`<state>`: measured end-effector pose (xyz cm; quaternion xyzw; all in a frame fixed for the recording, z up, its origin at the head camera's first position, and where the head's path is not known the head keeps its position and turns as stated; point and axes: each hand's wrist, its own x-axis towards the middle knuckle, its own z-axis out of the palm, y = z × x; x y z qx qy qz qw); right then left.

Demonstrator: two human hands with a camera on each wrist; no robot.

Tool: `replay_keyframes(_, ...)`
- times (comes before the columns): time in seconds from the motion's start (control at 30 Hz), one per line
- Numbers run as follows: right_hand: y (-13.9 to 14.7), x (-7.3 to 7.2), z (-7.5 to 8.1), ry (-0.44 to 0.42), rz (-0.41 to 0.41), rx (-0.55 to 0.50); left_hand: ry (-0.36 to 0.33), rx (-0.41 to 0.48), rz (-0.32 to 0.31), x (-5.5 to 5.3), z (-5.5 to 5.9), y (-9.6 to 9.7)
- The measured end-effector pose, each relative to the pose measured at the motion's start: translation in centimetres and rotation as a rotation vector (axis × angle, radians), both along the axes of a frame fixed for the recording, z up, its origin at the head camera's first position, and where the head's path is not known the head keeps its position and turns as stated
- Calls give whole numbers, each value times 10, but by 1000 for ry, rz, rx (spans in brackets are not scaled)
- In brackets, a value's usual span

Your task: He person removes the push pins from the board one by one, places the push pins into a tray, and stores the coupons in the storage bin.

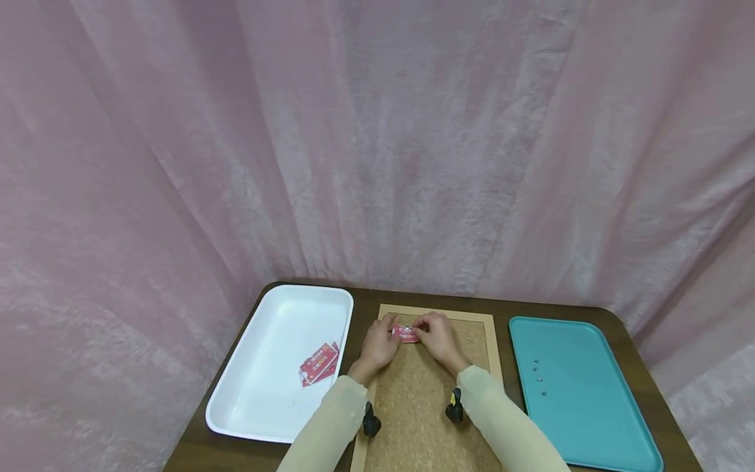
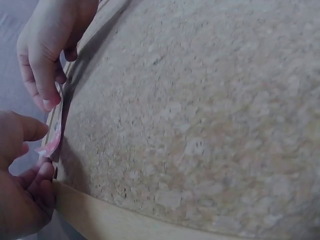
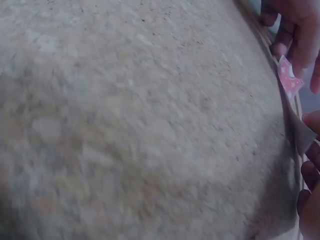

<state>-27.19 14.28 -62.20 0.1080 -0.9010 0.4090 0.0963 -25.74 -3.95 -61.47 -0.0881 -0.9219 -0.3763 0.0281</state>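
Note:
A small red and white printed coupon (image 1: pixel 406 334) is at the far end of a wood-framed cork board (image 1: pixel 413 406). My left hand (image 1: pixel 380 344) pinches its left end. The right hand (image 1: pixel 438 337) has thumb and fingertips on the right end, pinching it. In the right wrist view the coupon (image 3: pixel 289 77) bends, and its near corner lifts off the cork by the right hand (image 3: pixel 312 165). Both ends of the coupon (image 2: pixel 54 142) lie partly behind fingers in the left wrist view, beside the left hand (image 2: pixel 20 185). A tiny pale spot shows at its top edge.
On the left stands a white tray (image 1: pixel 277 328) holding several red coupons (image 1: pixel 320 364). To the right, a teal tray (image 1: pixel 590 406) holds several tiny shiny pieces (image 1: pixel 539 379). All rest on a dark wooden table (image 1: pixel 366 314) before a pink curtain (image 1: pixel 377 144).

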Motion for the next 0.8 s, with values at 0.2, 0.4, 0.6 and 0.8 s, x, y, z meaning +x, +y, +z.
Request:
replay_keyframes(0.2, -6, 1, -4, -6, -18, 23, 55, -4, -28, -5, 0, -1)
replay_keyframes(0.4, -13, -2, -6, -28, -51, 85, 105, -78, -38, -7, -1, -2)
replay_keyframes(0.6, -16, -2, -4, -55, -90, 147, 138, -137, -39, -5, -4, 1)
replay_keyframes(0.8, -18, -4, -2, -104, -122, 189, 121, -178, -39, -3, -2, 4)
